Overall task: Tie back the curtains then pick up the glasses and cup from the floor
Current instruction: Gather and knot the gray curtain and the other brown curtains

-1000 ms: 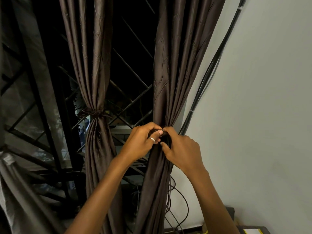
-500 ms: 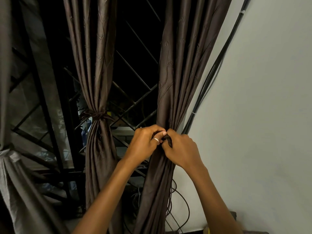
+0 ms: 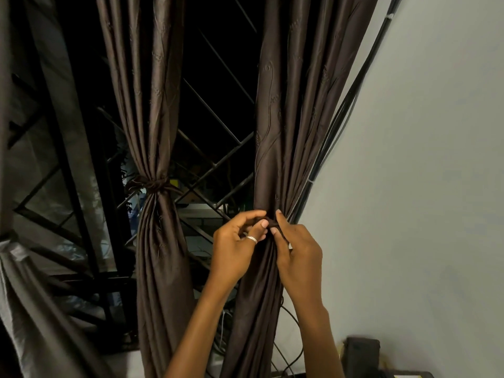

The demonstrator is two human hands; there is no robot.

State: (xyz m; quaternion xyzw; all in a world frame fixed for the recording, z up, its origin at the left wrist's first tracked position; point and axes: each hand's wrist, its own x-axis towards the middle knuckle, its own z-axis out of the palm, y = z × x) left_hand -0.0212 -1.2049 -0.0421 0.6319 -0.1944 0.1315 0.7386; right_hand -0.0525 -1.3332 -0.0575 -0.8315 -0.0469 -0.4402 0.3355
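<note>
Two dark brown curtains hang before a barred window. The left curtain (image 3: 152,110) is gathered by a knotted tie-back (image 3: 152,184). The right curtain (image 3: 289,118) is bunched at waist height, where a dark tie-back band (image 3: 270,222) wraps it. My left hand (image 3: 237,246), with a ring on one finger, pinches the band from the left. My right hand (image 3: 298,251) pinches it from the right, fingers curled round its end. Glasses and cup are out of view.
A grey curtain (image 3: 32,296) hangs at the far left. Black cables (image 3: 343,110) run down the white wall (image 3: 422,159) beside the right curtain and loop near the floor. A dark box (image 3: 361,353) stands at bottom right. Metal window bars (image 3: 218,159) lie behind the curtains.
Both hands have stayed at the band on the right curtain. The left fingers have spread slightly and the right fingers have shifted on the band's end. The view has tilted a little.
</note>
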